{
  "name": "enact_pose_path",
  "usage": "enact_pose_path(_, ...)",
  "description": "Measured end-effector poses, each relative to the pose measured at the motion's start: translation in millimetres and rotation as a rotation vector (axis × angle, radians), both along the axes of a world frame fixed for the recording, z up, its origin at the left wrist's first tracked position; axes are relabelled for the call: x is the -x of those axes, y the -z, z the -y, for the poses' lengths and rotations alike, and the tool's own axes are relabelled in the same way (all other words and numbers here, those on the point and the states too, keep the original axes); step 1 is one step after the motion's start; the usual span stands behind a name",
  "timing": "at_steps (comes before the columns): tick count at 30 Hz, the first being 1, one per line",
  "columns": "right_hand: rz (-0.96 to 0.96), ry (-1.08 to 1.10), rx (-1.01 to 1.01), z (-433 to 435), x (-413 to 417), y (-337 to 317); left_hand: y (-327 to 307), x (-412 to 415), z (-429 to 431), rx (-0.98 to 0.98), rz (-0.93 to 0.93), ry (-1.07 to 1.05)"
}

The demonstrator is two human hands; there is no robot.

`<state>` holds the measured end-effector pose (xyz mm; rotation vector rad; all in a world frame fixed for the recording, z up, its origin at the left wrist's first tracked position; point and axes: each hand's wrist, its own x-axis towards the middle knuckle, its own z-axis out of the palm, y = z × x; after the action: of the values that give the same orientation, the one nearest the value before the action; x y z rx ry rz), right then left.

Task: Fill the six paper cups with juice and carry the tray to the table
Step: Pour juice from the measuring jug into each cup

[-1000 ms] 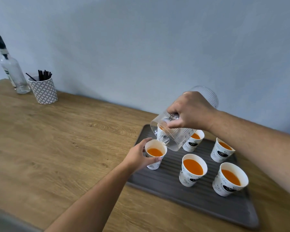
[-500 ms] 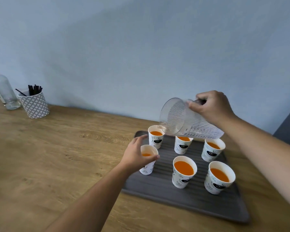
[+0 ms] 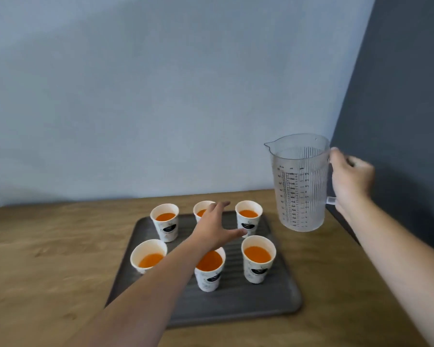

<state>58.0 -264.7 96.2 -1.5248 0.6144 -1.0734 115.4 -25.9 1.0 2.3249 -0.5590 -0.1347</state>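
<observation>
Holding jug (image 3: 300, 186) upright w/ R hand (image 3: 351, 182).

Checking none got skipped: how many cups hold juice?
6, all on the tray: back-left cup, back-middle cup partly behind the left hand, back-right cup, front-left cup, front-middle cup, front-right cup.

Orange juice (image 3: 257, 254), seemingly white printed cups (image 3: 258, 269), dark ridged tray (image 3: 236, 306)

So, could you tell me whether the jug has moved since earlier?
Yes: the jug, tipped above the tray before, is now upright beyond the tray's right edge.
</observation>
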Motion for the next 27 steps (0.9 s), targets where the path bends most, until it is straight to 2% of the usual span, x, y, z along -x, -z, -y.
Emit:
enact_pose_path(6,-0.004,0.114,-0.202,43.6,8.0,44.1,13.8,-20.3,52.7,-0.05,-0.019,0.018)
enact_pose_path(11,0.006,0.127,-0.32,61.6,2.2,79.8,25.9,-37.7,77.1,-0.12,-0.013,-0.014)
enact_pose_path(18,0.006,0.128,-0.352,71.0,-18.5,108.1,38.8,-51.0,86.0,-0.181,0.033,-0.04)
enact_pose_path(27,-0.072,0.107,-0.322,77.3,-27.7,119.8,40.5,-54.0,87.7,-0.16,0.044,-0.052)
